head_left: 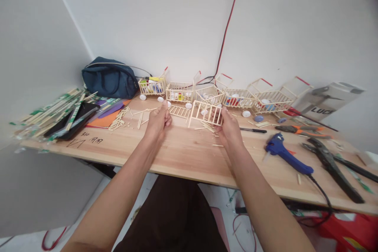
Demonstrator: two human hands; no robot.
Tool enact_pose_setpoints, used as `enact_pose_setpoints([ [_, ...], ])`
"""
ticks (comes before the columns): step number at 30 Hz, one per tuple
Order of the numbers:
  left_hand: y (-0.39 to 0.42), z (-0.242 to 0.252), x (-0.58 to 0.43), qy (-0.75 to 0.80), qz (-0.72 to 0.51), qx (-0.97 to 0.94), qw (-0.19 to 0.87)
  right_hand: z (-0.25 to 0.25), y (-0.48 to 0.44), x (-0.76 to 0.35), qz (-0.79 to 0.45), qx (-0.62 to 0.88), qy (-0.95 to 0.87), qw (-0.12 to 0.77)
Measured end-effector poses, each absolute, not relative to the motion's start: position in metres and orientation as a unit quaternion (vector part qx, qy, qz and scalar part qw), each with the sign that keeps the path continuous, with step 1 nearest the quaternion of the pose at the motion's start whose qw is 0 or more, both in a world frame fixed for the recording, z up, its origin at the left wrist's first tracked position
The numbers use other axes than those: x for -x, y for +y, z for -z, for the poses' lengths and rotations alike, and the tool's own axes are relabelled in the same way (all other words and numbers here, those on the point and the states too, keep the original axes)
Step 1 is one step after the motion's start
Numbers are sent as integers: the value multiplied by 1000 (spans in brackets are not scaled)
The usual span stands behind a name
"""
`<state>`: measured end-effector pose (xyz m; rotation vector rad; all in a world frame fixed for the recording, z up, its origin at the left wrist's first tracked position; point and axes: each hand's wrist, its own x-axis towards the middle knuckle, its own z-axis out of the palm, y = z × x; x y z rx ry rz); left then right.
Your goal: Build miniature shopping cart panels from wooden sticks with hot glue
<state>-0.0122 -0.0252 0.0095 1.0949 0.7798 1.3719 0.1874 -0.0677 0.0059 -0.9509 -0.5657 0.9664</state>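
Right hand (pixel 228 126) has its fingers pinching the right end of a stick frame (pixel 210 114) above mid-table, probably by the edge so the bars aren't covered; left hand (pixel 159 120) looks curled, but I can't tell if its fingers grip anything. Mini carts (pixel 240 102) line the wooden table's (pixel 183 153) far side, likely for elbow room, against a plain pale wall (pixel 147 15).

1. Five stick carts (pixel 282 103) are counted along the tabletop's (pixel 189 153) back edge.
2. Two slatted panels (pixel 206 113) and two hands (pixel 159 120) are seen.
3. One pen (pixel 253 130) and one glue gun (pixel 289 157) are found toward the right edge.
4. One blue bag (pixel 110 79) is seen near the back left corner.
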Motion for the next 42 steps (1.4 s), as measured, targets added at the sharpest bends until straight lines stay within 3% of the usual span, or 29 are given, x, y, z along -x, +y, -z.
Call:
enact_pose_setpoints([
  [5, -28, -7, 6, 315, -499, -515, 621, -2, -66, -188, -448, 436, -267, 734],
  [10, -33, -6, 0, 353, -451, -558, 600, -1, -67, -184, -451, 449, -277, 720],
  [24, -34, -13, 4, 386, -506, -555, 536, 8, -67, -185, -467, 470, -428, 614],
  [42, -32, -7, 5, 402, -500, -564, 520, 11, -68, -186, -453, 500, -463, 575],
])
